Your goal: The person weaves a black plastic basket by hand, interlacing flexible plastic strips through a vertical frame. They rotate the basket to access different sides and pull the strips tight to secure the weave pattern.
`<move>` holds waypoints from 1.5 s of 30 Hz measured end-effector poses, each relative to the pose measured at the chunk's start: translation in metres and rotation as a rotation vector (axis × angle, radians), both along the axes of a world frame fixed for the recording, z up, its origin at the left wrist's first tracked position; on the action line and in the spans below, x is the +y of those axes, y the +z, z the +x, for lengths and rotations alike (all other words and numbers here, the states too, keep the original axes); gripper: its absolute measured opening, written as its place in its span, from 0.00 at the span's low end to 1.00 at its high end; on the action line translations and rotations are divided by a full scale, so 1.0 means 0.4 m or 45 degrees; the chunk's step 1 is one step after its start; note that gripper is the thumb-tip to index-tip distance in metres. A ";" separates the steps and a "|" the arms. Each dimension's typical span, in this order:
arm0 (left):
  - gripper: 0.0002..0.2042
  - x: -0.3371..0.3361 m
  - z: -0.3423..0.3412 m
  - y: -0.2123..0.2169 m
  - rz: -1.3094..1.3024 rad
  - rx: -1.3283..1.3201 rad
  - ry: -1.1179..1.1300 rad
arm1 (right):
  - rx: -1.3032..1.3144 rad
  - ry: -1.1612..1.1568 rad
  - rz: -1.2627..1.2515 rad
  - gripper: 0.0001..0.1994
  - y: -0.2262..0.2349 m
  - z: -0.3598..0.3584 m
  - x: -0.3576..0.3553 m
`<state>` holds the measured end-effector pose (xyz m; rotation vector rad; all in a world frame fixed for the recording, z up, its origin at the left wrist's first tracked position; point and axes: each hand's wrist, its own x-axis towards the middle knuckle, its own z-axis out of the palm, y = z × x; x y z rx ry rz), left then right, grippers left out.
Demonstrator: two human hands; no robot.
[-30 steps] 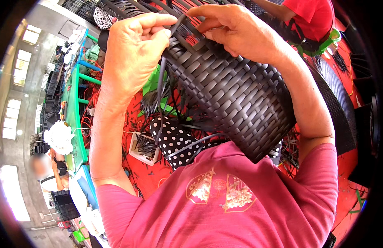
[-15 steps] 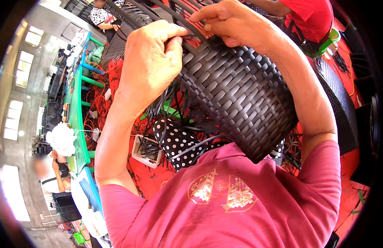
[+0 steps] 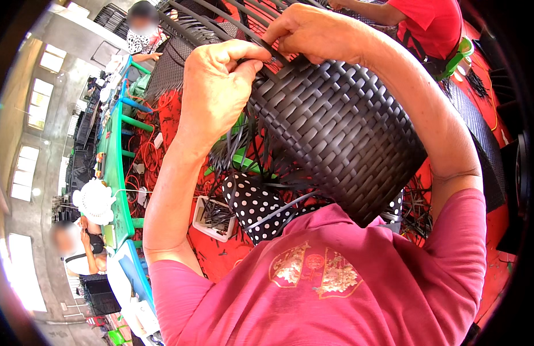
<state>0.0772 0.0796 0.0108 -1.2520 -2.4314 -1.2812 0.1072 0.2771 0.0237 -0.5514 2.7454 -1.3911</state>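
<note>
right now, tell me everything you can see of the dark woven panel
The dark, glossy woven panel has a tight, plastic-looking over-and-under weave. It slants, its lower corner close by the maroon cloth shirt. Long, dark, unwoven strips run out from its upper end, where the bare left hand and right hand are; their exact grip is hidden.

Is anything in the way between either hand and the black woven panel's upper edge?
Nothing visible: the left hand and right hand are both at the black woven panel, where dark strips run out of its upper edge. The polka-dot fabric and white tray lie lower in view, not between.
</note>
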 end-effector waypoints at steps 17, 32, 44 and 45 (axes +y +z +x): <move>0.04 0.017 -0.031 0.041 0.051 -0.675 -0.090 | 0.048 -0.040 -0.004 0.12 0.004 -0.005 -0.007; 0.11 0.015 0.010 0.015 0.318 -0.680 -0.057 | 0.745 -0.418 0.352 0.06 -0.054 0.007 -0.039; 0.09 0.039 -0.032 0.038 0.074 -0.235 -0.063 | 0.989 -0.392 0.166 0.07 -0.099 -0.011 -0.038; 0.09 0.041 -0.033 0.038 0.113 -0.253 -0.083 | 0.993 -0.397 0.201 0.06 -0.094 -0.001 -0.042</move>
